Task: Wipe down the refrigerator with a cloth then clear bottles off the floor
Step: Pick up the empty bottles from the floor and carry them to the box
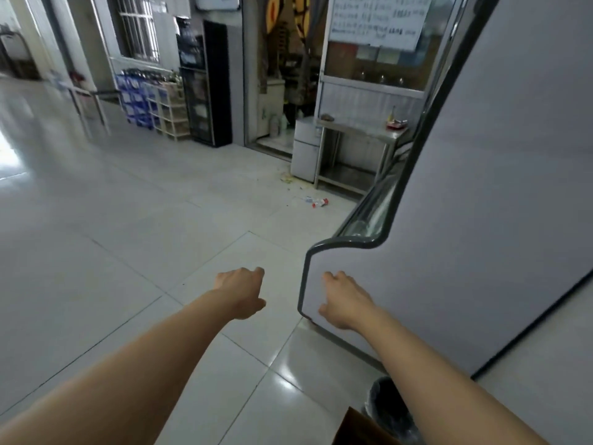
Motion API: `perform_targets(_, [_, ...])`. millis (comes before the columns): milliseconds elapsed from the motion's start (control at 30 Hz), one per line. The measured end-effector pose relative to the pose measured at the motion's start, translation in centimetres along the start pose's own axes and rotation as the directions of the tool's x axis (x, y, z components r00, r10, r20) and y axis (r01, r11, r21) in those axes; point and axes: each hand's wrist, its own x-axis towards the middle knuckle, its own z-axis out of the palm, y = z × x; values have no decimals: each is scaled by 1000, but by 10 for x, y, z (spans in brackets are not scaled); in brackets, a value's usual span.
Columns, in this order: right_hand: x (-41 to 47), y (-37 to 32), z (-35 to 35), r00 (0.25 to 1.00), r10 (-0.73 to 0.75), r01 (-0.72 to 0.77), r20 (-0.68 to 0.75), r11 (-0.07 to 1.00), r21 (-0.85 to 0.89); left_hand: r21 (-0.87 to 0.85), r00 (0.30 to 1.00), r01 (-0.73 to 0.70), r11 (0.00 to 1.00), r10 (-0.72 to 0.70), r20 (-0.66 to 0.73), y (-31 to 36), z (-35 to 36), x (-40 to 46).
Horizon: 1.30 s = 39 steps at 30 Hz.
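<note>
Both hands are extended forward and carry nothing: the left hand (241, 292) hangs over the tiled floor (134, 220) with fingers loosely curled, and the right hand (344, 300) sits at the lower corner of the refrigerator (481, 203) side panel, fingers loosely bent, contact with the panel not determinable. No cloth is visible. The bottles (317, 202) lie on their sides on the floor well ahead, beside the refrigerator front and short of the steel bench (359, 130), long axis roughly crosswise to the view; the right hand is judged nearer.
</note>
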Motion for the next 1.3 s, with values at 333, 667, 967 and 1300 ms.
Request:
perform_targets(333, [119, -144, -28, 999, -15, 15, -34, 1000, -19, -30, 996, 62, 998, -63, -58, -172, -34, 51])
perform_targets(667, [233, -226, -52, 999, -2, 2, -38, 1000, -6, -63, 996, 48, 997, -53, -72, -292, -56, 140])
perform_targets(967, [410, -226, -82, 999, 27, -28, -44, 1000, -7, -58, 997, 37, 998, -40, -58, -344, -74, 303])
perform_targets(1300, [613, -216, -127, 998, 54, -54, -12, 998, 19, -64, 999, 29, 998, -32, -41, -401, -113, 503])
